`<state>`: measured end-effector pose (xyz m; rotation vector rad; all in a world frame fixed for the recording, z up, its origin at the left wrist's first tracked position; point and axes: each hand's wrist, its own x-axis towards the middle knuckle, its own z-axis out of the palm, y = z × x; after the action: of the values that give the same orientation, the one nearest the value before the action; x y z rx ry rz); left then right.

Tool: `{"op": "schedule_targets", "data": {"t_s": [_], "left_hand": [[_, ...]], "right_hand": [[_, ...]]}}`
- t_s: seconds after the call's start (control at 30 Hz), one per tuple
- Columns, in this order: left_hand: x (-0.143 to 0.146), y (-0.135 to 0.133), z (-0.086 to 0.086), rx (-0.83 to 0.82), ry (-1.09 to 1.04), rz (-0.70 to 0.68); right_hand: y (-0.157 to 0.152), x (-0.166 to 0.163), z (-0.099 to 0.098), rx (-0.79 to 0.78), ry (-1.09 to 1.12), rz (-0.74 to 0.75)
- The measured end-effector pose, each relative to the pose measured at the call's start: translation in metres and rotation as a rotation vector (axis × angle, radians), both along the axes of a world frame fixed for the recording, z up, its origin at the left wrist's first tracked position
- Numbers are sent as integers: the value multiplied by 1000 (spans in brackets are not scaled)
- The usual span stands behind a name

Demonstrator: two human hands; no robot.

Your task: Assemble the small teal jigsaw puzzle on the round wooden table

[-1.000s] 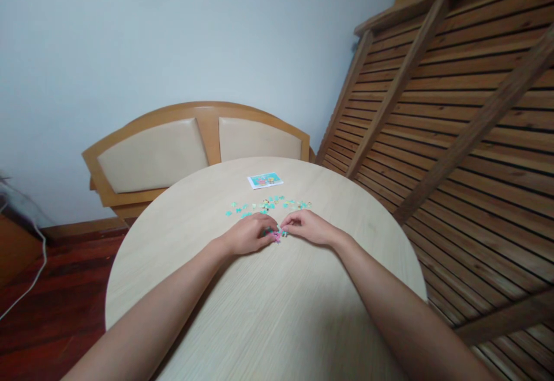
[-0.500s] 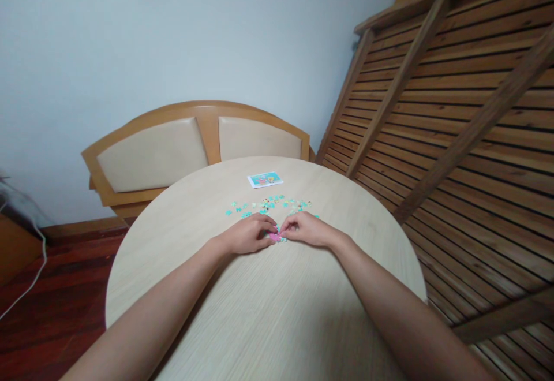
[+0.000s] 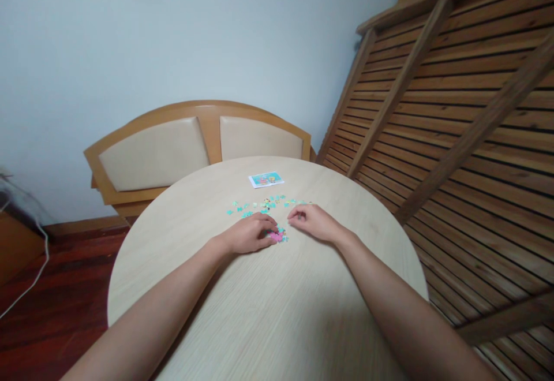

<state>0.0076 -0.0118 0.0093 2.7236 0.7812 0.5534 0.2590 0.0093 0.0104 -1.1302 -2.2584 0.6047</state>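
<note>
– Two hands lay on the round table [image 3: 277,312], didn't they? Which one was on the joined pieces?
– The left hand [image 3: 247,234]. Its fingers were curled over and the tips pressed down on the joined pieces [image 3: 277,235], a small pink and teal patch lying flat on the wood near the middle of the table.
– And the right hand?
– The right hand [image 3: 315,223] sat just beside that patch, to its right and a little farther from the person, not touching it. Bare wood showed between the two.
– Were its fingers closed on anything?
– They were bent, with the tips drawn close to the thumb, but I couldn't tell whether a piece was pinched there. It was too small to see.
– Which way did the patch run?
– Its longer side ran roughly left to right, sticking out from under the left fingertips toward the right hand. So the free end faced the right fingers, which pointed left across the gap.
– And the loose pieces?
– The loose pieces [image 3: 264,203] were strewn in a band just beyond both hands, near the fingertips of each. A picture card [image 3: 266,180] lay farther off toward the far edge, with a padded bench [image 3: 199,144] behind the table and a slatted wooden frame [image 3: 454,109] leaning at the right
</note>
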Motion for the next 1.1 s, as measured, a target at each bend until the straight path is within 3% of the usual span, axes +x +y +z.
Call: {"op": "schedule_targets", "data": {"t_s": [0.1,0.2,0.47,1.1], "left_hand": [[-2,0,-2,0,3,6],[-4,1,-3,1,6,3],[-4,2,-2,18,24,-10],[-7,4,2,34,22,-26]], "right_hand": [[9,17,-3,90,-34,-189],[15,26,-8,144,-84,-258],[8,6,-16,222,-175,-37],[7,9,-14,168,-220,-34]]}}
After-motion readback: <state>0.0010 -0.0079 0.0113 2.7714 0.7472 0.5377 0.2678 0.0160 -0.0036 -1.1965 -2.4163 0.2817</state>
